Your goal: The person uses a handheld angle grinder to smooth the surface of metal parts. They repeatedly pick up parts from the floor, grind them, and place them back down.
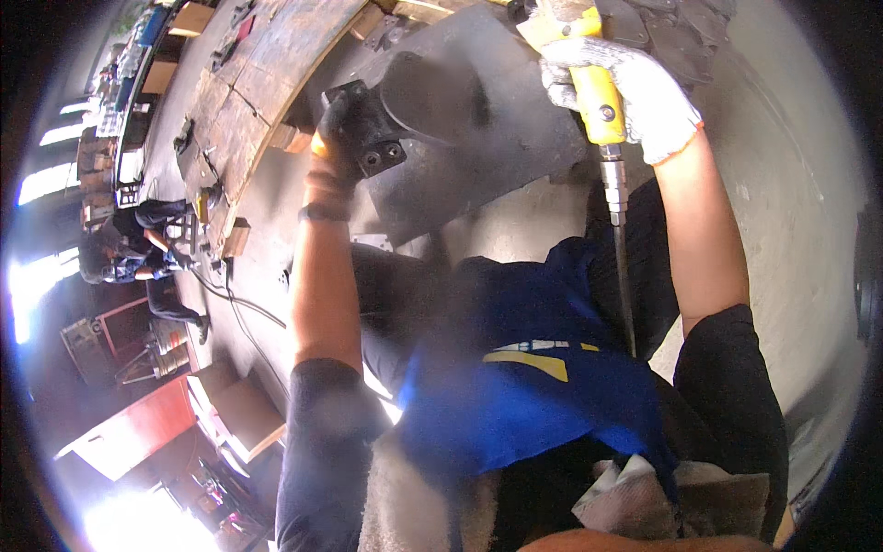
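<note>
This is a metal workshop. Under the gloved hands lies a dark steel plate [478,138] on a bare concrete floor [782,239], and the right hand [644,97] grips a yellow power tool [596,92] with a hose. Left of the hands runs a long, worn tabletop [248,83] strewn with tools, a cable [244,308] trails across the floor, and farther left another person [129,248] crouches over work.
</note>
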A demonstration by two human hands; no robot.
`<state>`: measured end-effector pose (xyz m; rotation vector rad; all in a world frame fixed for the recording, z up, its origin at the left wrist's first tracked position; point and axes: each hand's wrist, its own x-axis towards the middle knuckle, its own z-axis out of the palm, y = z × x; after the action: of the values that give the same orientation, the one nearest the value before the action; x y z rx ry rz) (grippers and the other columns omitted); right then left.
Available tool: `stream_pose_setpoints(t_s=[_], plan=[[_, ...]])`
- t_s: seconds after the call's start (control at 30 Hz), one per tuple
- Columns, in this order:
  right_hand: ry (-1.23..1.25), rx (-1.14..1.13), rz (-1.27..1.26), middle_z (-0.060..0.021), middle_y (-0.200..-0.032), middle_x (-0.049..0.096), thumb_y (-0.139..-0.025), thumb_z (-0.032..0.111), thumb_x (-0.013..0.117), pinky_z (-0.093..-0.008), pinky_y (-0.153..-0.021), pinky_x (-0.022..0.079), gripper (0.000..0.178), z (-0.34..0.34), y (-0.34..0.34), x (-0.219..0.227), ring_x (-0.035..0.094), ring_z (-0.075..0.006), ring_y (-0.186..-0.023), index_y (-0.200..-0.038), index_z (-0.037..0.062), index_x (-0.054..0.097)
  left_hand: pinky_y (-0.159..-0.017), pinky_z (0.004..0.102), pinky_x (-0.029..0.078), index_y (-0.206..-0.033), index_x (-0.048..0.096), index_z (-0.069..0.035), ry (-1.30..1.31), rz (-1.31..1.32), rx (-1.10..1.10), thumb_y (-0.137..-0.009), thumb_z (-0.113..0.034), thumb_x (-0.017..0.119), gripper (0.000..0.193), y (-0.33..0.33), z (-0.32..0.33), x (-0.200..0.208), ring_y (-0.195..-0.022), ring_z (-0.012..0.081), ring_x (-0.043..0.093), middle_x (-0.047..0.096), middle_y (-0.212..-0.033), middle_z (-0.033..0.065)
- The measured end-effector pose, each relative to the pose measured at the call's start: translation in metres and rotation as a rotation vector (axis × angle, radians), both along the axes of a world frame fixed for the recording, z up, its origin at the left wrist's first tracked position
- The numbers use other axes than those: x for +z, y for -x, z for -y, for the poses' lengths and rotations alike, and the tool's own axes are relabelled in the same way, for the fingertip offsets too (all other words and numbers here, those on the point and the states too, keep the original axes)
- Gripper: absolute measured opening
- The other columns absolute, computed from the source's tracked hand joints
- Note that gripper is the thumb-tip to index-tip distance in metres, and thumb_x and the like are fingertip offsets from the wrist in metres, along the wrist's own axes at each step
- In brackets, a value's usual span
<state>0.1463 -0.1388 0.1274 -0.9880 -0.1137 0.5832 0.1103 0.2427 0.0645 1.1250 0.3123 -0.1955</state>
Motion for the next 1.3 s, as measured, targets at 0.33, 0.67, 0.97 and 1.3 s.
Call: stream_pose_setpoints(t_s=[0.33, 0.67, 0.97, 1.3], plan=[[-0.039, 0.126, -0.069, -0.0092, -0.086, 0.066, -0.085, 0.015, 0.074, -0.0271, -0.068, 0.056, 0.032, -0.007, 0.01, -0.002, 0.065, -0.0168, -0.074, -0.109, -0.0037, 0.063, -0.115, 0.0381, 0.024, -0.145, 0.039, -0.007, -0.678, 0.337, -0.265, -0.09, -0.043, 0.064, 0.071, 0.022, -0.056, -0.078, -0.134, 0.0241, 0.037, 0.042, -0.147, 0.0071], [0.11, 0.07, -0.009, -0.0079, -0.084, 0.065, -0.086, 0.016, 0.072, -0.0253, -0.065, 0.055, 0.035, -0.017, 0.018, 0.01, 0.065, -0.0151, -0.071, -0.113, -0.0033, 0.062, -0.102, 0.0317, 0.045, -0.129, 0.057, -0.009, -0.507, 0.011, -0.482, -0.09, -0.012, 0.063, 0.04, 0.076, -0.051, -0.096, -0.113, 0.0175, 0.059, 0.063, -0.128, 0.0025], [0.196, 0.138, 0.031, -0.0057, -0.081, 0.064, -0.088, 0.022, 0.069, -0.0225, -0.059, 0.049, 0.03, -0.036, 0.029, 0.019, 0.061, -0.013, -0.066, -0.106, -0.0009, 0.063, -0.088, 0.0326, 0.051, -0.112, 0.066, -0.013, -0.346, -0.115, -0.41, -0.088, -0.022, 0.065, 0.026, 0.106, 0.006, -0.11, -0.099, 0.0204, 0.064, 0.068, -0.109, 0.0051], [0.262, 0.279, 0.088, -0.0057, -0.084, 0.065, -0.088, 0.022, 0.068, -0.0236, -0.059, 0.05, 0.032, -0.058, 0.042, 0.023, 0.061, -0.0125, -0.065, -0.111, -0.0003, 0.062, -0.081, 0.0313, 0.054, -0.124, 0.06, -0.005, -0.156, -0.04, -0.384, -0.093, -0.029, 0.059, 0.039, 0.125, 0.114, 0.037, -0.099, 0.0224, 0.068, 0.069, -0.112, 0.0112]])
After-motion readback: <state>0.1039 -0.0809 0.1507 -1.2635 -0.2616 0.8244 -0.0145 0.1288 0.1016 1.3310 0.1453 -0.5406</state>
